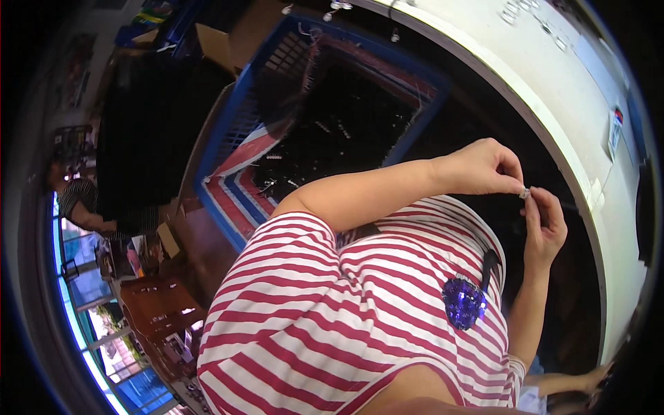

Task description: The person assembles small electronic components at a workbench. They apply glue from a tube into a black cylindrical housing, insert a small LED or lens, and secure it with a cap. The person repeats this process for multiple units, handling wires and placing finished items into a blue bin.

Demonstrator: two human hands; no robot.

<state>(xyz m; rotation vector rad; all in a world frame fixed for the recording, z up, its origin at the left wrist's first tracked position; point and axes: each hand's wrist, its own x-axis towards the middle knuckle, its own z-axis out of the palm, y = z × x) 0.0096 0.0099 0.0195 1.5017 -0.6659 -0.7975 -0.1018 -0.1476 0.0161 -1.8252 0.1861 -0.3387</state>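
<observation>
My left hand point(481, 168) reaches across from the left, its thumb and forefinger pinched together. Its fingertips meet those of my right hand point(545, 225), which comes up from below. Between the two pinches sits a small clear, shiny piece point(525, 194), too small to tell its exact kind. Both hands are closed on it, held in the air just short of the white table edge. Below my left forearm, a purple sequined round patch point(463, 303) shows against my red and white striped shirt.
A white table point(512, 66) curves along the right, with small shiny pieces point(546, 28) at its far end. A blue plastic basket point(238, 114), lined with striped cloth, holds dark sparkling material. Another person's arm point(570, 382) shows at lower right; a person in stripes point(81, 207) is at left.
</observation>
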